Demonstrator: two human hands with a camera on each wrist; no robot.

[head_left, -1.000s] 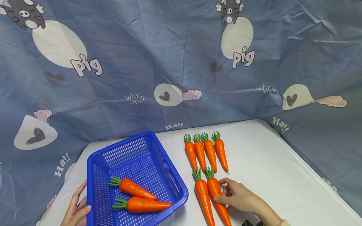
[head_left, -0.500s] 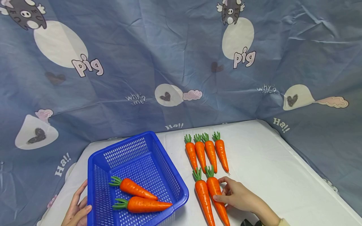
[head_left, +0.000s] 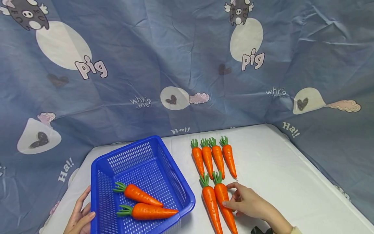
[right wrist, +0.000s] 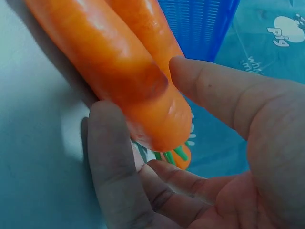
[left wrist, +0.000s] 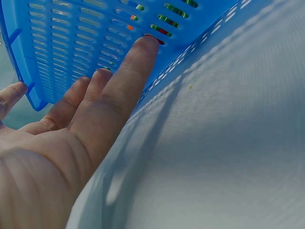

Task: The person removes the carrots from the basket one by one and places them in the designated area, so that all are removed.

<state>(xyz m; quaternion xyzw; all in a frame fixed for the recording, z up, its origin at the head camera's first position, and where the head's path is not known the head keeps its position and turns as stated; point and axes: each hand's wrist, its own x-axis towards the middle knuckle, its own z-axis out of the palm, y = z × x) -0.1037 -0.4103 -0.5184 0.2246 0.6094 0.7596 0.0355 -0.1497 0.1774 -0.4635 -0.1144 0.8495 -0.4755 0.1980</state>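
Note:
In the head view my left hand [head_left: 79, 216] rests against the outer left side of a blue plastic basket [head_left: 172, 169], fingers nearly straight along its slotted wall and thumb at the rim. Inside lie two orange carrots with green tops, an upper carrot [head_left: 140, 195] and a lower carrot [head_left: 152, 212]. To the basket's right, my right hand [head_left: 248, 203] pinches the right-hand carrot [head_left: 222, 195] of the near pair between thumb and fingers. Its neighbour, another carrot [head_left: 210, 204], lies close alongside. In the right wrist view the thumb and index fingertip flank the pinched carrot [right wrist: 114, 62].
Behind the near pair, several smaller carrots [head_left: 217, 157] lie in a row on the white table [head_left: 280, 175]. A blue printed cloth [head_left: 187, 65] hangs along the table's back and sides. A black item [head_left: 260, 230] shows by the right wrist.
The pinched carrot has shifted very slightly, along with the right hand. The left hand, the basket and the other carrots stay in place; the whole view has drifted a little.

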